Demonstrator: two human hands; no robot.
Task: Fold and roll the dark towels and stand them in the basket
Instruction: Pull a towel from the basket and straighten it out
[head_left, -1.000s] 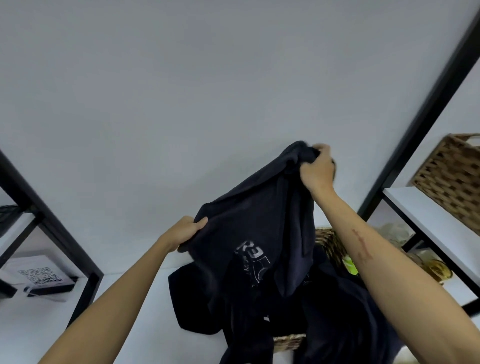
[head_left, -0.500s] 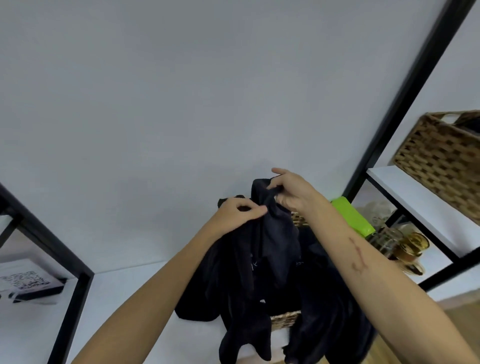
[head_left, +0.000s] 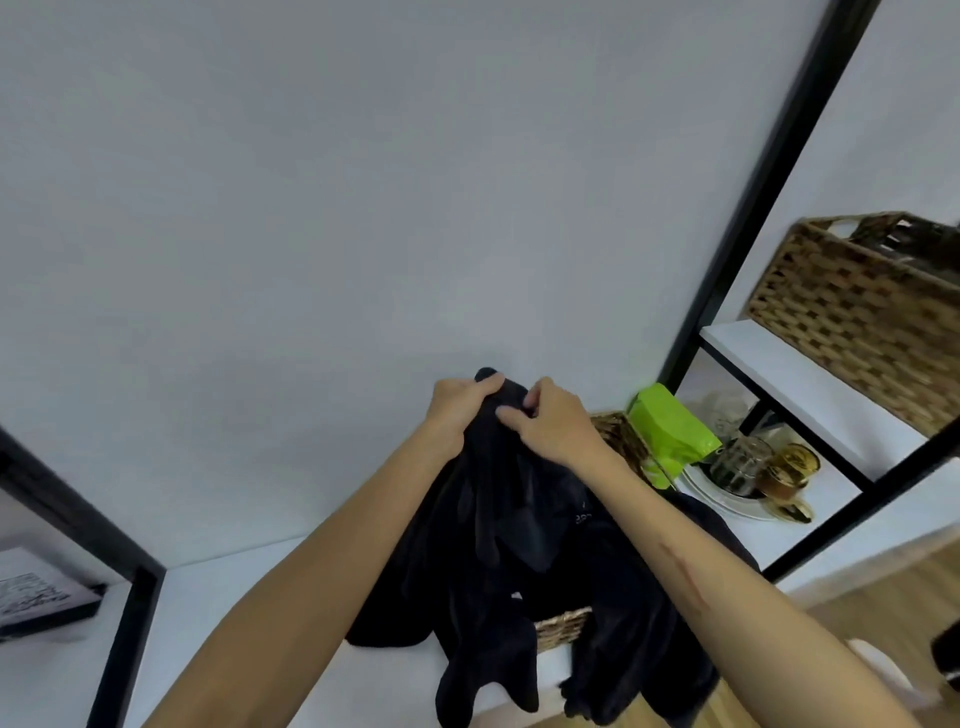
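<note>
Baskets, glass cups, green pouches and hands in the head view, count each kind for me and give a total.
Wicker baskets: 2, the upper shelf basket and the basket under the dark towels
Glass cups: 2, clear cup, amber cup
Green pouch: 1
Hands: 2, left hand, right hand
Total: 7

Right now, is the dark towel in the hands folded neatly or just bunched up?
Bunched up. The dark towel hangs in loose, uneven drapes from the left hand and right hand, which pinch its top together; no flat fold shows.
</note>
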